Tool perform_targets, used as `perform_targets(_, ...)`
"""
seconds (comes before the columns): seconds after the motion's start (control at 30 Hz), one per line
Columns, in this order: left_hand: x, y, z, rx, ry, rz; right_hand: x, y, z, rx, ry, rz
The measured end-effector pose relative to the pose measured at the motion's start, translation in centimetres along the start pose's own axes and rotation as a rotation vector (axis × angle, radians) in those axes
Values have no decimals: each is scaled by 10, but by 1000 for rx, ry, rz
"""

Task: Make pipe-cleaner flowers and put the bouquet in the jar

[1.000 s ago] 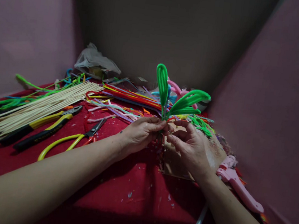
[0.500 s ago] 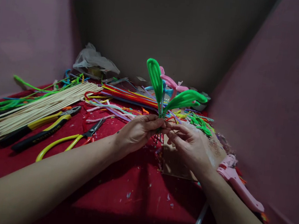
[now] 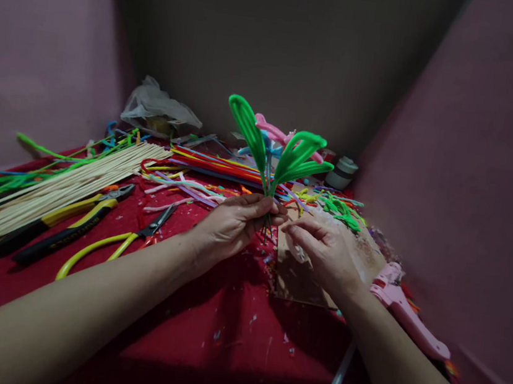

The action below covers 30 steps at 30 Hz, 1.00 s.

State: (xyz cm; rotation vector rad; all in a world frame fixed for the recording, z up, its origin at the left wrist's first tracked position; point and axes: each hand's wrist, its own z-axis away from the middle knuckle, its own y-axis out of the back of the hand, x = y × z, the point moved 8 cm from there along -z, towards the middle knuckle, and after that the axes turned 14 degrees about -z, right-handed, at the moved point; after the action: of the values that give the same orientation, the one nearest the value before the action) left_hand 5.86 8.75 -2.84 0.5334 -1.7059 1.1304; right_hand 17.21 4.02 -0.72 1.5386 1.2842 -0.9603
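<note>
My left hand (image 3: pixel 236 222) is closed round the thin stems of a pipe-cleaner flower (image 3: pixel 299 157), held upright above the table. Green looped leaves spread to both sides of it, with pink and blue pipe-cleaner parts partly hidden behind them. The stem ends poke out below my fingers. Just to the right, my right hand (image 3: pixel 324 250) has thumb and forefinger pinched together, slightly apart from the stems. Whatever may be in that pinch is too small to make out.
On the red cloth (image 3: pixel 181 345) at left lie wooden sticks (image 3: pixel 114 168), pliers (image 3: pixel 79 220) and yellow-handled scissors (image 3: pixel 127 238). Colourful pipe cleaners (image 3: pixel 222 166) lie behind. A cardboard piece (image 3: pixel 301 285) is under my right hand, near a pink glue gun (image 3: pixel 403 310) with its glue stick (image 3: pixel 339 376).
The flower has shifted left and turned in my left hand, so another green leaf shows. My right fingers have come away from the stems.
</note>
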Motion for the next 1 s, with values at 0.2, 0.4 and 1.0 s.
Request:
perform_targets(0.2,-7,-3,1,-11,49,-13,26,-8,3,3,-266,-350)
perform_targets(0.4,-9,8,-2,38,84,-95,11,9,-1,40,-107,-230)
perform_targets(1.0,-24,-16,9,-166,167,-451,-5,-15,1,-149,-107,-157)
